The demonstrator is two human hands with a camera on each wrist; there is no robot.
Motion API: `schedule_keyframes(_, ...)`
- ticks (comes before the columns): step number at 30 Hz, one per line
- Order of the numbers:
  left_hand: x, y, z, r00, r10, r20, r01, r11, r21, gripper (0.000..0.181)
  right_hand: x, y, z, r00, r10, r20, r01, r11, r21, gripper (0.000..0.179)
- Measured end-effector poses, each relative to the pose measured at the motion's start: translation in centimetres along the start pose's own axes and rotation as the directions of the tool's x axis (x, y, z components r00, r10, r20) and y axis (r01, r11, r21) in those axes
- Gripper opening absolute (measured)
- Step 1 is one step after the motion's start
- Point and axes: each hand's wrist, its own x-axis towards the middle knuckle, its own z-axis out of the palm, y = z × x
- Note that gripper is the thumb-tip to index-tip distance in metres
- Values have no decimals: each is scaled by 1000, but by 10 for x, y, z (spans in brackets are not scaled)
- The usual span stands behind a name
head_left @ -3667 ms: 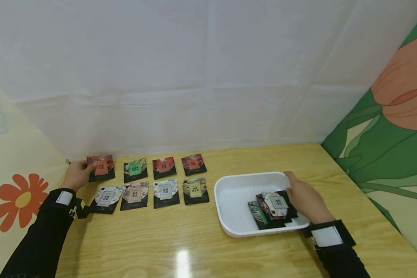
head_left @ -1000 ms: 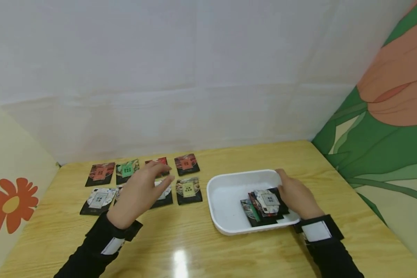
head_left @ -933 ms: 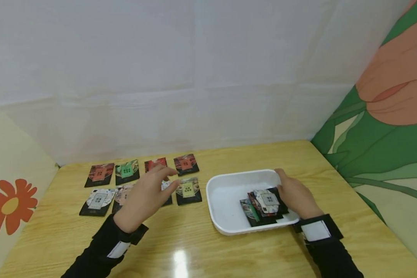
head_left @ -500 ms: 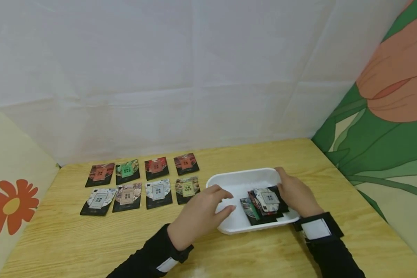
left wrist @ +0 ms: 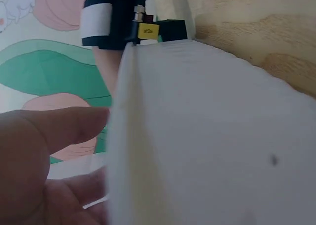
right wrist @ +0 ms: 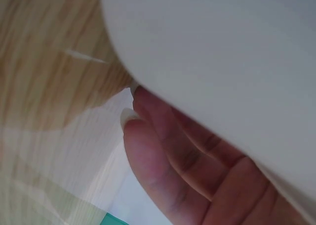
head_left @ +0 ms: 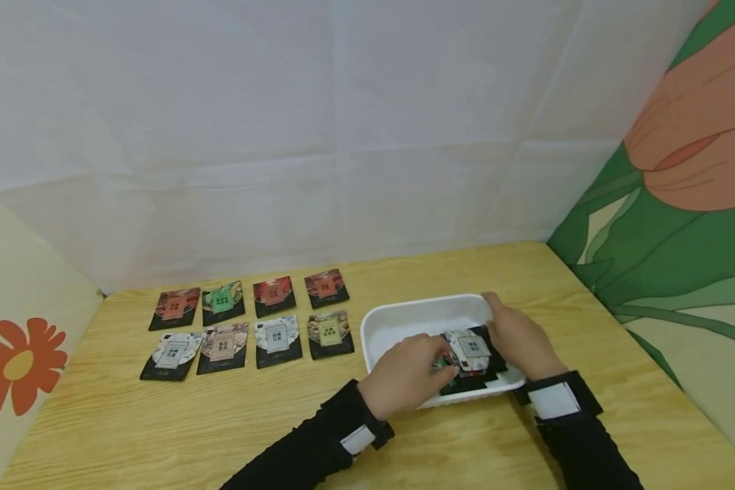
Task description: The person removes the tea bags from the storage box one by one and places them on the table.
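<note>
My left hand [head_left: 407, 376] reaches into the white plastic tray [head_left: 376, 327], its thumb and fingers at the left side of a pile of seasoning packets [head_left: 474, 347]. A gap shows between thumb and fingers in the left wrist view, where the tray wall [left wrist: 212, 126] hides the fingertips. The top packet of the pile has a white label; red and green ones show beneath. At the tray's right end my right hand [head_left: 523, 340] grips the rim, its fingers [right wrist: 148, 151] against the outside of the wall in the right wrist view.
Several flat black packets lie in two rows on the wooden table at left. The back row includes a green-labelled packet [head_left: 222, 301]; a yellow-labelled packet [head_left: 331, 335] ends the front row, near the tray. A white cloth backdrop [head_left: 269, 204] closes off the table's far edge.
My left hand has let go of the back-left packet, which lies on the table, and moved right across the packets into the tray. My right hand keeps its hold on the rim.
</note>
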Motion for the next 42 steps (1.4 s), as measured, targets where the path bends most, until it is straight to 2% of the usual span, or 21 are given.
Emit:
schedule_keyframes(5,11,1,7,998,-44,-47,47,997,66,38,1,0,-1,1000,-13,-15,13,1000,-13,48)
schedule_keyframes(17,34,9,21,989,-138,-47,144,975,169,47,1,0,0,1000,-14,-5,14,1000,-24,49)
schedule_keyframes(24,42,12,31,976,-212,-49,217,940,263,47,0,0,-1,1000,-21,-12,21,1000,-6,49)
schedule_keyframes(31,53,14,38,965,-252,-78,263,893,365,63,1,1,-3,1000,-15,-11,15,1000,-23,49)
schedule_keyframes(33,55,14,40,964,-252,-84,264,880,394,63,2,1,-2,1000,-2,-4,2,1000,-23,49)
schedule_keyframes(36,55,13,42,969,-219,-111,245,860,448,62,2,0,-2,1000,15,9,-15,1000,-20,49)
schedule_keyframes(42,49,14,44,977,-93,-190,184,818,544,50,2,-1,-1,1000,10,2,-10,1000,-19,49)
